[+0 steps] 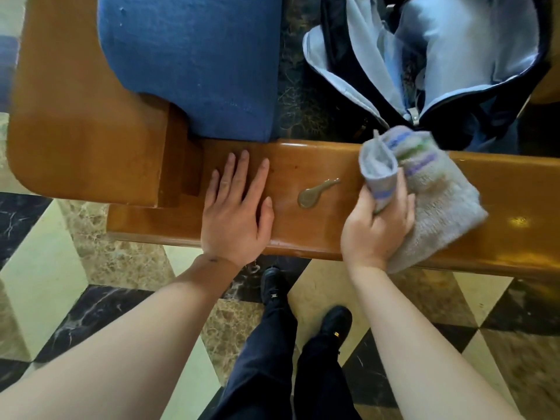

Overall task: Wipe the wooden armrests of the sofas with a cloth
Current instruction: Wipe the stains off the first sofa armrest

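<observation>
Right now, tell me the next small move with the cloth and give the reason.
Probably slide the grey striped towel cloth, gripped by the right hand, leftward over the brownish spoon-shaped puddle on the glossy wooden armrest. The puddle lies between the cloth and the flat left hand, unwiped.

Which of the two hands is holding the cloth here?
The right hand grips the grey striped cloth on the wooden armrest. The left hand lies flat on the wood, fingers straight, holding nothing.
</observation>
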The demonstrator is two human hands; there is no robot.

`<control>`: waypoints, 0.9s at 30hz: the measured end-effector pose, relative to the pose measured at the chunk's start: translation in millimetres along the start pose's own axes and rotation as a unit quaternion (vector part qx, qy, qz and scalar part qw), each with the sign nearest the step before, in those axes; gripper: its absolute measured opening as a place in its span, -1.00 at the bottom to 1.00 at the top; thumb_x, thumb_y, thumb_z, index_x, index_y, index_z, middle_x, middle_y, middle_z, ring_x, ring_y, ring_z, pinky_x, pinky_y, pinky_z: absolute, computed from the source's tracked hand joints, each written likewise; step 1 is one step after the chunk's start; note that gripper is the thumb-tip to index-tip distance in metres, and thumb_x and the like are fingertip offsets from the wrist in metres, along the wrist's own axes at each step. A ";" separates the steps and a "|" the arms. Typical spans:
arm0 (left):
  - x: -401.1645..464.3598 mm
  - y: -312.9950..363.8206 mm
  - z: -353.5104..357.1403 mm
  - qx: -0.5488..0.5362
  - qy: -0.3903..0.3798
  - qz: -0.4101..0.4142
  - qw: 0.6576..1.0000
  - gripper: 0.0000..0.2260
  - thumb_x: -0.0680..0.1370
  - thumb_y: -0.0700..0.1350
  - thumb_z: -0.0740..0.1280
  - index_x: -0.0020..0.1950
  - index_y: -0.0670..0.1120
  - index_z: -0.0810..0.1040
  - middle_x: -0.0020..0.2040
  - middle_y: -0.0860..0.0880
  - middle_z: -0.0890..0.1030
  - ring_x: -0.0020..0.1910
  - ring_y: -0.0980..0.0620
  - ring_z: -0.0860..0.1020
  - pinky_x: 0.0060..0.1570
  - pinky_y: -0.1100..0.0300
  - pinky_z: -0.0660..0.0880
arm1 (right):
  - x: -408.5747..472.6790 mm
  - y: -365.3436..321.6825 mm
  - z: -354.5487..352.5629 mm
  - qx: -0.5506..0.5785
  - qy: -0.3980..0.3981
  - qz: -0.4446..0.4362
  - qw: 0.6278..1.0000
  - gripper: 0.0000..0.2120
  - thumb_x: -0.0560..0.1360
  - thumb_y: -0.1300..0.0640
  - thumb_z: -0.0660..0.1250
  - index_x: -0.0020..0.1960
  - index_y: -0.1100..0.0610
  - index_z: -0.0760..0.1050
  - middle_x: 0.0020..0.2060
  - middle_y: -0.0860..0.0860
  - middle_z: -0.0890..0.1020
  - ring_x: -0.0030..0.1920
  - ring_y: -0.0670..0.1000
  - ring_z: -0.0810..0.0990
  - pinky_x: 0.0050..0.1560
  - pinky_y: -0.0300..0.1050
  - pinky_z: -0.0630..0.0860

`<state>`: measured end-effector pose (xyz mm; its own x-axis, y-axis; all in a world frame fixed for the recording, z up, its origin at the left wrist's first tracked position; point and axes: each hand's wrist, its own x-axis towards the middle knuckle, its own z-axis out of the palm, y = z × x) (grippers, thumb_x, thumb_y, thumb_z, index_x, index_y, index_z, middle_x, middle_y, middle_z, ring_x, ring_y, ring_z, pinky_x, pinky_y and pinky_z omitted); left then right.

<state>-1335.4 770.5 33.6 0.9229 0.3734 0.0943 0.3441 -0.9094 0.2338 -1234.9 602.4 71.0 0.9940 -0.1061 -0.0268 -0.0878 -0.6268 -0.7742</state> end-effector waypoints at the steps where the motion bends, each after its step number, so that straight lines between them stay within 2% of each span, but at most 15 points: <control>1: -0.3 0.0 -0.3 0.004 0.000 0.001 1.000 -0.50 0.70 0.05 0.04 0.64 -0.04 0.24 0.62 -0.20 0.27 0.63 -0.19 0.16 0.59 -0.19 0.10 | -2.9 4.9 -6.4 0.004 -0.047 -0.066 0.997 -0.47 0.57 -0.02 0.17 0.49 0.12 0.45 0.47 0.07 0.49 0.44 -0.28 0.22 0.58 0.14 0.13; 3: -0.2 -0.6 0.3 0.008 0.002 0.002 1.000 -0.50 0.70 0.05 0.03 0.64 -0.04 0.25 0.61 -0.20 0.28 0.63 -0.18 0.17 0.59 -0.18 0.10 | -1.8 16.8 -16.8 -0.022 -0.133 -0.187 0.973 -0.50 0.56 0.01 0.16 0.40 0.19 0.54 0.36 0.10 0.60 0.44 -0.04 0.45 0.55 0.11 0.19; 5: -0.7 -1.6 0.7 0.004 0.006 0.000 1.000 -0.50 0.70 0.05 0.03 0.64 -0.04 0.25 0.61 -0.19 0.29 0.63 -0.17 0.18 0.59 -0.17 0.10 | 6.7 27.1 -26.5 -0.036 -0.180 -0.252 0.950 -0.55 0.55 0.03 0.19 0.31 0.20 0.62 0.26 0.09 0.67 0.37 0.07 0.57 0.53 0.07 0.24; 9: 0.7 -2.1 0.5 -0.003 0.004 -0.012 1.000 -0.50 0.69 0.04 0.04 0.63 -0.03 0.24 0.61 -0.16 0.29 0.63 -0.14 0.18 0.59 -0.15 0.10 | 27.1 40.2 -43.6 -0.045 -0.194 -0.333 0.922 -0.65 0.51 0.06 0.28 0.17 0.17 0.70 0.09 0.09 0.74 0.20 0.07 0.67 0.39 0.15 0.43; 12: 0.2 -1.0 -0.8 -0.004 0.006 -0.015 1.000 -0.50 0.68 0.03 0.05 0.63 -0.05 0.25 0.61 -0.16 0.30 0.63 -0.14 0.19 0.60 -0.14 0.10 | 38.9 46.9 -52.1 -0.029 -0.192 -0.355 0.915 -0.71 0.47 0.09 0.31 0.02 0.20 0.73 -0.04 0.11 0.76 0.04 0.09 0.71 0.27 0.10 0.51; 14: 0.5 -0.4 -1.9 -0.009 0.006 -0.016 1.000 -0.49 0.67 0.02 0.06 0.63 -0.06 0.26 0.61 -0.16 0.30 0.62 -0.14 0.19 0.60 -0.14 0.10 | 45.6 55.0 -59.1 -0.004 -0.181 -0.346 0.921 -0.76 0.47 0.12 0.32 -0.15 0.24 0.71 -0.21 0.14 0.74 -0.13 0.13 0.72 0.14 0.03 0.56; 16: 0.3 0.4 -2.9 -0.012 0.006 -0.017 1.000 -0.49 0.68 0.01 0.06 0.63 -0.06 0.26 0.61 -0.16 0.30 0.62 -0.14 0.19 0.59 -0.15 0.11 | 52.8 62.6 -68.3 0.011 -0.180 -0.327 0.928 -0.73 0.46 0.17 0.29 -0.33 0.28 0.61 -0.38 0.16 0.65 -0.31 0.17 0.64 -0.06 0.03 0.57; 19: 0.5 1.6 -3.8 -0.015 0.008 -0.017 1.000 -0.50 0.68 0.01 0.06 0.62 -0.08 0.27 0.60 -0.16 0.31 0.62 -0.14 0.20 0.59 -0.16 0.12 | 61.6 69.1 -78.1 -0.003 -0.170 -0.315 0.934 -0.69 0.44 0.18 0.25 -0.43 0.29 0.48 -0.49 0.15 0.53 -0.43 0.15 0.49 -0.26 -0.04 0.47; 23: 1.0 1.9 -3.7 -0.018 0.008 -0.018 1.000 -0.49 0.67 0.01 0.06 0.62 -0.08 0.27 0.61 -0.16 0.30 0.62 -0.14 0.19 0.59 -0.15 0.12 | 72.1 75.2 -86.9 -0.028 -0.109 -0.275 0.955 -0.71 0.44 0.16 0.25 -0.42 0.26 0.41 -0.49 0.11 0.48 -0.46 0.09 0.40 -0.37 -0.12 0.33; 25: 1.1 1.8 -3.3 -0.019 0.013 -0.016 1.000 -0.49 0.67 0.00 0.07 0.62 -0.08 0.28 0.60 -0.17 0.31 0.62 -0.15 0.20 0.59 -0.16 0.13 | 69.5 74.9 -86.3 -0.030 -0.053 -0.210 0.976 -0.76 0.45 0.13 0.25 -0.36 0.20 0.42 -0.44 0.09 0.50 -0.42 0.06 0.41 -0.35 -0.14 0.33; 27: 0.4 2.4 -2.4 -0.020 0.021 -0.013 1.000 -0.50 0.67 -0.01 0.08 0.62 -0.09 0.29 0.59 -0.18 0.33 0.62 -0.16 0.21 0.58 -0.17 0.15 | 57.7 64.8 -75.6 0.000 0.036 -0.112 0.993 -0.78 0.50 0.10 0.24 -0.25 0.18 0.52 -0.38 0.02 0.55 -0.36 -0.13 0.44 -0.28 -0.31 0.40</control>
<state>-1334.6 768.9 36.6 0.9056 0.4043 0.1280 0.3593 -0.8918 0.2750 -1188.2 497.3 67.1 0.9812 -0.0189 0.1919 0.1354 -0.6408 -0.7557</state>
